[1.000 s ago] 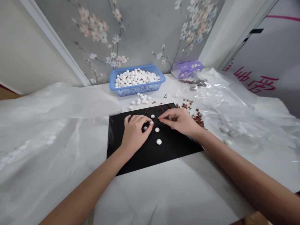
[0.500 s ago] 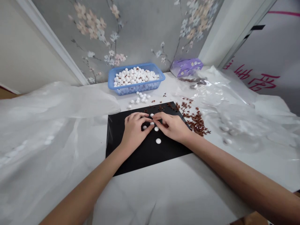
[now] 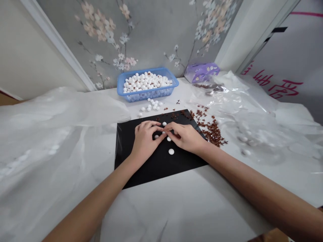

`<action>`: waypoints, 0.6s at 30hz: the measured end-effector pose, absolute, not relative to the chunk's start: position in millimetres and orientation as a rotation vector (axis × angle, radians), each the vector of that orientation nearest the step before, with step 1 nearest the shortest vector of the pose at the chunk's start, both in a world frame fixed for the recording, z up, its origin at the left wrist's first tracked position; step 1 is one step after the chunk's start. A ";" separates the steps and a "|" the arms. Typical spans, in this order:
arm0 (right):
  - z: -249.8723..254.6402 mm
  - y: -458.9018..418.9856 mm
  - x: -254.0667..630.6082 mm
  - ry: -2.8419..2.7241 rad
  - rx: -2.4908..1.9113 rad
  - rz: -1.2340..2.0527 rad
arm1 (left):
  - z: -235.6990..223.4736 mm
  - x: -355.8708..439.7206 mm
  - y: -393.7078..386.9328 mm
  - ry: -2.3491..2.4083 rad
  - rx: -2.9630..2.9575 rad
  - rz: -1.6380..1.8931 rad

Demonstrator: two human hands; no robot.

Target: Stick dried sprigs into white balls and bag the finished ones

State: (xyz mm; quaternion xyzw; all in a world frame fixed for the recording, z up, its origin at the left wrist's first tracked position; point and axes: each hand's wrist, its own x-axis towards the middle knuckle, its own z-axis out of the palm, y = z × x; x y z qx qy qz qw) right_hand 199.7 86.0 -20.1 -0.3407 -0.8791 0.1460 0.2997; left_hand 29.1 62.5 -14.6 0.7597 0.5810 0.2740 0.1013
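Evidently, left hand (image 3: 146,138): a white ball (image 3: 164,132) is pinched between fingers.
Right hand (image 3: 188,136): fingers are bunched at the ball; their closure and hold cannot be told.

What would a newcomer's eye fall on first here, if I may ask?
Probably the left hand and right hand, meeting at a round white ball over the black rectangular mat. Behind it stands a blue plastic basket heaped with white balls, and brown star-shaped pieces lie scattered across the mat's right edge.
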 end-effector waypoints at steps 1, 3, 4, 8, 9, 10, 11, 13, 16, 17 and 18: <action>-19.5 85.3 199.5 -2.342 -0.909 0.392 | -14.6 29.1 62.5 1.719 2.245 0.808; -17.5 83.9 199.4 -2.348 -0.919 0.415 | -14.8 29.3 62.5 1.727 2.242 0.802; -16.3 83.4 199.6 -2.348 -0.915 0.434 | -15.0 29.3 62.6 1.729 2.239 0.797; -12.3 83.2 201.5 -2.360 -0.827 0.499 | -15.6 29.2 62.8 1.723 2.236 0.799; -12.0 83.5 202.0 -2.368 -0.805 0.508 | -15.6 29.2 62.8 1.721 2.236 0.802; -11.9 84.0 202.4 -2.374 -0.789 0.517 | -15.4 29.2 62.7 1.721 2.235 0.805; -12.2 84.5 202.8 -2.380 -0.778 0.525 | -15.1 29.3 62.6 1.722 2.233 0.802; -13.1 85.5 203.2 -2.384 -0.765 0.535 | -14.2 29.5 62.3 1.723 2.228 0.789; -14.5 86.0 203.5 -2.384 -0.743 0.535 | -12.9 29.6 61.9 1.723 2.226 0.777; -14.7 86.0 203.5 -2.386 -0.743 0.533 | -12.8 29.6 61.9 1.721 2.228 0.780; -14.9 85.8 203.5 -2.389 -0.747 0.534 | -12.8 29.5 61.9 1.720 2.228 0.787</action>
